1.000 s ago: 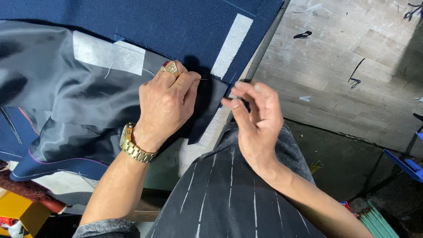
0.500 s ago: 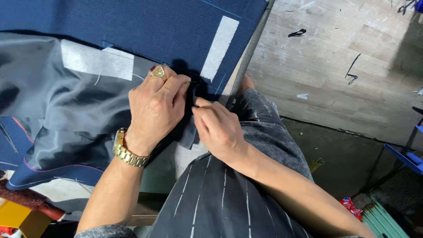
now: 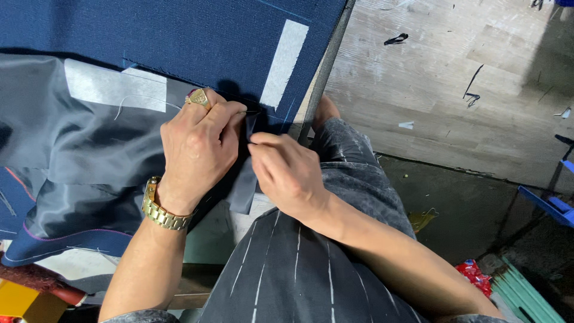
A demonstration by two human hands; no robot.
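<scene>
Navy cloth (image 3: 179, 36) is lying flat across the table (image 3: 326, 78), filling the view from 9 to 12 o'clock, with a white tape strip (image 3: 286, 63) on it near 12. Grey lining (image 3: 78, 149) is spreading over the cloth's lower part at 9 o'clock, carrying a second white patch (image 3: 113, 87). Wooden floor (image 3: 454, 90) is showing at 2 o'clock.

Left hand (image 3: 197, 149), wearing a gold watch (image 3: 160, 209) and a ring (image 3: 199, 97), is pressing on the lining near centre, grip closed, fingertips pinching at the fabric edge. Right hand (image 3: 290, 173) is sitting just beside it at 3 o'clock, thumb and forefinger pinched together on a small fold of lining (image 3: 245, 185). A thin white thread (image 3: 143, 98) is trailing toward 10 o'clock; no needle can be made out.
</scene>
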